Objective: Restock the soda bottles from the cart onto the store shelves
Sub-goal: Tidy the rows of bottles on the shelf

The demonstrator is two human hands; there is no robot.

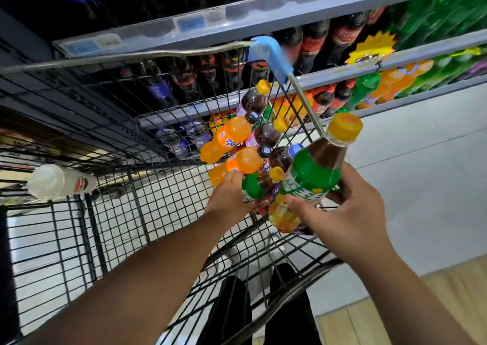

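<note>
**Head view: one bottle lifted, a second under your other hand**

Your right hand was wrapped round the body of a green-labelled bottle, yellow cap up and tilted to the right, raised above the cart's near right corner. Your left hand lay low in the cart, fingers curled at the base of a smaller green-labelled bottle. Whether that grip had closed could not be told from here.

To do this well, you needed to take the lower bottle by its body, not its cap, and lift it straight up so the pile did not roll. The bottle in your right hand belonged with its like on the shelves beyond.

The cart held its bottles heaped in that corner. Two orange bottles lay on their sides, touching dark bottles with purple labels. A white bottle lay well apart at the left.
</note>
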